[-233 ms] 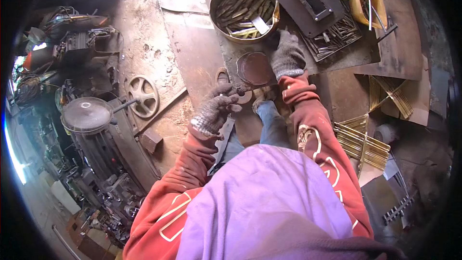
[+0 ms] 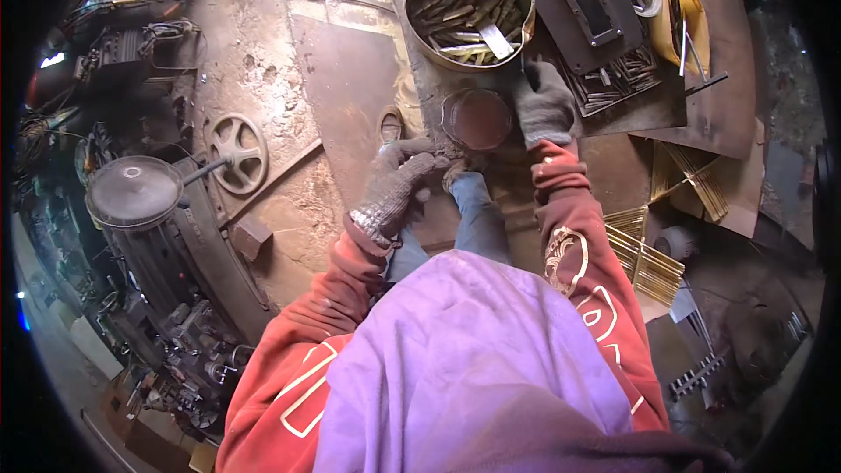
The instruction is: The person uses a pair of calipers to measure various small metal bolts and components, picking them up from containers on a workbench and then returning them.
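Note:
My left hand (image 2: 399,182), in a grey knit glove, is closed, its fingertips drawn together beside a dark round block (image 2: 477,119) with a brown, flat top. What those fingers hold, if anything, is too dark to make out. To the right of the block is my right hand (image 2: 545,105), gloved alike, with its fingers curled in and partly hidden; I cannot make out what is in them. It is close to a round metal pot (image 2: 412,24) full of narrow metal strips (image 2: 457,2). A pale flat piece (image 2: 496,38) lies on top of them.
A dark plate with a framed slot (image 2: 561,35) rests over a tray of small metal pieces (image 2: 624,79). Beyond is a yellow container (image 2: 694,31). Bundled brass-coloured rods (image 2: 644,254) lie at right. A spoked wheel (image 2: 236,154) and round-topped machine (image 2: 133,191) stand at left.
The view has shifted, so the bench sits further right. My left hand's fingers have drawn closer together near the block. My right hand stays beside the pot.

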`<state>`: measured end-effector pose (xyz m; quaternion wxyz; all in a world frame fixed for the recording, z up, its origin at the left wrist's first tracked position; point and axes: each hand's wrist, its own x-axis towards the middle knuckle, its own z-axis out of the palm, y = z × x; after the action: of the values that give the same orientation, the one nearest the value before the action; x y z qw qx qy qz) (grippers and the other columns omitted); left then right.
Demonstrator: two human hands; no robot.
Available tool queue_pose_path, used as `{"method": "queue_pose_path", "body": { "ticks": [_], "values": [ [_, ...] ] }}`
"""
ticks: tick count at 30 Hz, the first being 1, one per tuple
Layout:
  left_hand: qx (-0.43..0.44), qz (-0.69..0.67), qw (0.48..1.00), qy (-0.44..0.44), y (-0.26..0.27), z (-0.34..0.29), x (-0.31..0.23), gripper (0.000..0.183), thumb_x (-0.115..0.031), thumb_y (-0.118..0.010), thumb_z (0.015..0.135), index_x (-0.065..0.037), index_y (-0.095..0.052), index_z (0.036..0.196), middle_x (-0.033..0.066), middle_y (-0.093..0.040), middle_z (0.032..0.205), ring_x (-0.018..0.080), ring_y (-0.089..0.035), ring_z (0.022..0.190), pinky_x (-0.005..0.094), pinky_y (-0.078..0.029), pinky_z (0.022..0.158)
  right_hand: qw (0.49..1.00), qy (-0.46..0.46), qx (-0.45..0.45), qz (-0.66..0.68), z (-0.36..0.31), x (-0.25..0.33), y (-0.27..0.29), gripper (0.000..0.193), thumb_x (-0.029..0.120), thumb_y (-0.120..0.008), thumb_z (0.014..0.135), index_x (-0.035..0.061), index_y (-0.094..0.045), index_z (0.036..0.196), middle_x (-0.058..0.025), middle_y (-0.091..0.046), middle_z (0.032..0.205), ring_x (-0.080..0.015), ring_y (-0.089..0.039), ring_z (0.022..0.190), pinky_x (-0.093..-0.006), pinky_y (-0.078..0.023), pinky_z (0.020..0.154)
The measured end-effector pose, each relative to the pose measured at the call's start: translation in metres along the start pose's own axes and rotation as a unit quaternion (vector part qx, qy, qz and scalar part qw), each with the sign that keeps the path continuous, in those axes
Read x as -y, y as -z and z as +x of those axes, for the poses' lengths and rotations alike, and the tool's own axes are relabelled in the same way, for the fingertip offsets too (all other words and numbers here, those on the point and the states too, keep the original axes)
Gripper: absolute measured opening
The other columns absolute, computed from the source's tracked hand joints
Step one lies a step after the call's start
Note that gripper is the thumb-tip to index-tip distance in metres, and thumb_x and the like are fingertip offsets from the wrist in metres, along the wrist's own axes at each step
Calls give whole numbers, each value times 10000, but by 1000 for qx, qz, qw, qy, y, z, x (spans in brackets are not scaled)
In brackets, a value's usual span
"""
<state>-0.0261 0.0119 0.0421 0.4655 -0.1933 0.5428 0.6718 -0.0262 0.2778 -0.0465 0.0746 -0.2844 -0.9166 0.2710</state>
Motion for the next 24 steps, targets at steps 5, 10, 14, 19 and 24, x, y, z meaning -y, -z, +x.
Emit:
{"method": "queue_pose_path", "body": {
  "ticks": [5,10,14,19,24],
  "values": [
    [109,-154,981,-48,-1,9,-9,460,-102,-590,909,91,-521,1321,176,-664,1060,230,-673,862,329,-587,757,891,-165,9,422,-44,10,54,189,96,-732,856,8,-694,1019,-52,-697,798,-92,-573,570,-266,-453,494],
    [157,-224,960,-60,-22,8,-19,494,-46,-551,941,142,-436,1382,240,-595,1220,342,-671,1037,438,-606,831,744,-255,111,608,-84,54,108,201,53,-696,892,4,-670,1085,-71,-712,844,-65,-532,496,-214,-396,421],
    [194,-220,954,-53,-38,9,-33,427,-80,-563,967,78,-500,1359,218,-625,1233,311,-688,993,396,-603,780,740,-259,110,611,-97,61,111,258,127,-673,919,-6,-635,1137,-118,-695,867,-69,-458,453,-217,-357,390],
    [171,-200,961,-85,-45,9,-29,414,-114,-573,975,58,-525,1349,194,-640,1252,243,-688,983,362,-600,775,768,-258,135,571,-103,65,119,261,114,-664,912,-13,-640,1138,-110,-693,861,-63,-476,476,-207,-364,406],
    [166,-178,968,-61,-39,8,-25,433,-131,-612,948,58,-557,1334,197,-641,1286,279,-666,1100,384,-552,955,864,-193,148,441,-100,82,132,222,62,-674,896,12,-690,1112,-45,-688,863,-39,-522,563,-184,-401,487]
  ]
}}
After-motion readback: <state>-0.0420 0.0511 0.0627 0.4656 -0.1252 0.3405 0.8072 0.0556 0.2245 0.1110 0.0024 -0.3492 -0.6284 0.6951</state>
